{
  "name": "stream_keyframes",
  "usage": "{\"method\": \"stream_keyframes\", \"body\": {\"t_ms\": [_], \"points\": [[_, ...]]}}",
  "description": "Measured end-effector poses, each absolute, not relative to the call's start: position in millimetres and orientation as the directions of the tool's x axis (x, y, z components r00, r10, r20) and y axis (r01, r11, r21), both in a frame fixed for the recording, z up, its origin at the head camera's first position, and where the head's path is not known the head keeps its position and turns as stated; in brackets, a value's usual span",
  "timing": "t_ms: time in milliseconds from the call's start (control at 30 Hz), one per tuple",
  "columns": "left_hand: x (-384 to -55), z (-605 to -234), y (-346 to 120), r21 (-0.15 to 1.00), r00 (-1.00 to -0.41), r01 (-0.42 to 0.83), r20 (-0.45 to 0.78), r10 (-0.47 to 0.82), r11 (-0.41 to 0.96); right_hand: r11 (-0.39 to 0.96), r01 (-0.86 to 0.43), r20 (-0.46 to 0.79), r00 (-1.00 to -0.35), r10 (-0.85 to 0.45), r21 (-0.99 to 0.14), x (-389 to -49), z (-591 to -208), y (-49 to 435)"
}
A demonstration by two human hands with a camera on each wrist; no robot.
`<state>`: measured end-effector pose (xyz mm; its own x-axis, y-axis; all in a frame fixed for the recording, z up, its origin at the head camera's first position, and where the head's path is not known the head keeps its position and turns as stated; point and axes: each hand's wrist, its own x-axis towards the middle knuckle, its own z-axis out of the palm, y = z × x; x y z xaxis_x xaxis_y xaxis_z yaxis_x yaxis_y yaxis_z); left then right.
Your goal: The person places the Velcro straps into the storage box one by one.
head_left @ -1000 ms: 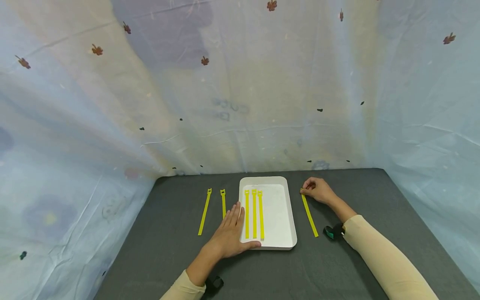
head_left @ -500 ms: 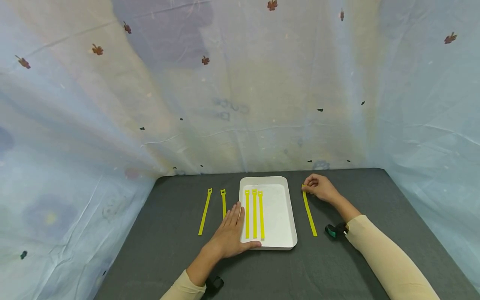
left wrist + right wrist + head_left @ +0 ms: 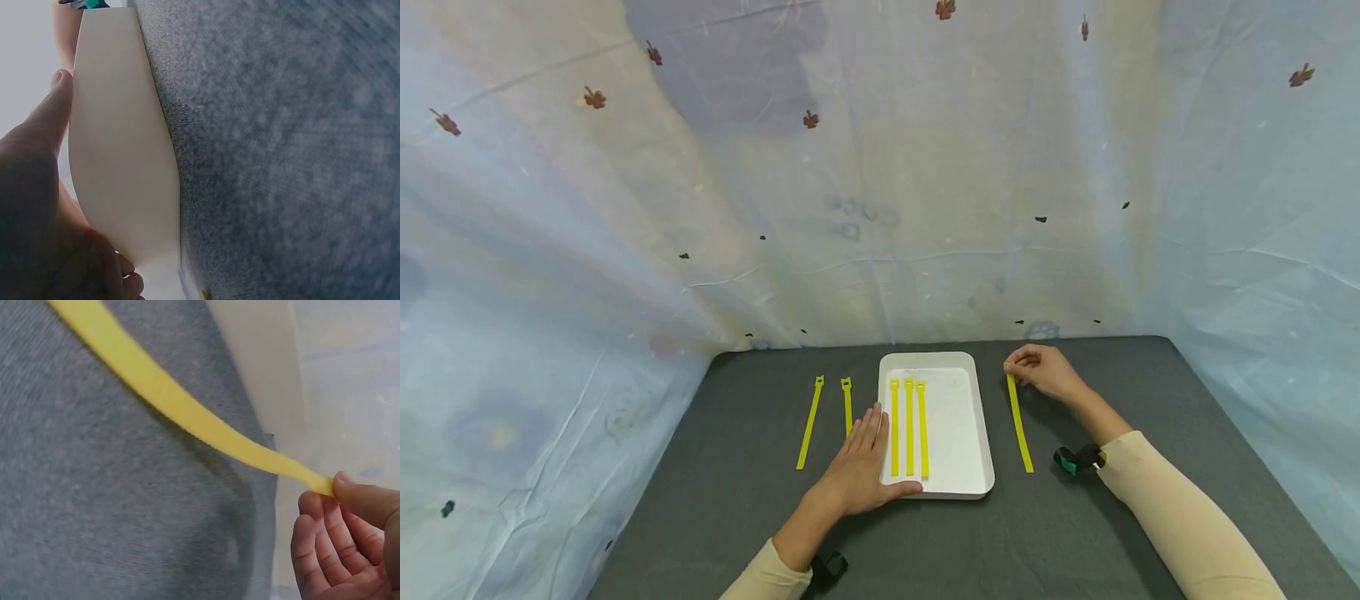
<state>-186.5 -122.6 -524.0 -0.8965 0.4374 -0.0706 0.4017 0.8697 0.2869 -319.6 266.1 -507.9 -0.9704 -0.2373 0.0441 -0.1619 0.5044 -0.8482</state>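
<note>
My right hand (image 3: 1047, 372) pinches the upper end of a yellow cable strap (image 3: 1018, 427) between thumb and fingertips, to the right of the white tray (image 3: 958, 433). In the right wrist view the raised end of the strap curves up from the grey cloth, its shadow beneath. My left hand (image 3: 859, 473) rests with straight fingers along the tray's left side, its thumb over the near rim. Three yellow straps (image 3: 910, 429) with slotted heads lie side by side, lengthwise, in the tray's left half. The left wrist view shows the tray's outer wall (image 3: 122, 137) beside my thumb.
Two more yellow straps lie left of the tray: an outer strap (image 3: 809, 423) and an inner strap (image 3: 847, 404), its lower part hidden by my left hand. A dark grey cloth (image 3: 940, 550) covers the table. A pale patterned curtain (image 3: 880, 208) surrounds the back and sides.
My right hand has moved slightly away from me and to the right, lifting the strap's pinched end. The left hand and the tray have stayed in place.
</note>
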Motion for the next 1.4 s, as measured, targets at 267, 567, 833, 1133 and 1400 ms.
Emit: {"method": "stream_keyframes", "body": {"t_ms": [267,567,833,1133,1400], "points": [[-187.1,-525.4,-123.2,0.28,-0.896,0.404,-0.068,0.438,0.871,0.479,-0.161,0.041,-0.967,-0.25,-0.863,-311.8,-490.0,265.0],[-186.0,-524.5,-123.6,0.288,-0.895,0.408,-0.061,0.442,0.866,0.461,-0.164,0.044,-0.965,-0.259,-0.872,-306.6,-473.8,262.6],[-186.1,-524.0,-123.4,0.289,-0.895,0.409,-0.061,0.442,0.866,0.417,-0.17,0.049,-0.957,-0.285,-0.893,-301.1,-454.4,257.3],[-186.9,-525.1,-123.0,0.279,-0.895,0.408,-0.065,0.441,0.869,0.355,-0.203,0.083,-0.942,-0.326,-0.912,-294.8,-436.2,247.8],[-187.4,-525.6,-122.6,0.274,-0.895,0.41,-0.064,0.442,0.87,0.288,-0.217,0.11,-0.932,-0.345,-0.933,-286.3,-422.0,237.1]]}}
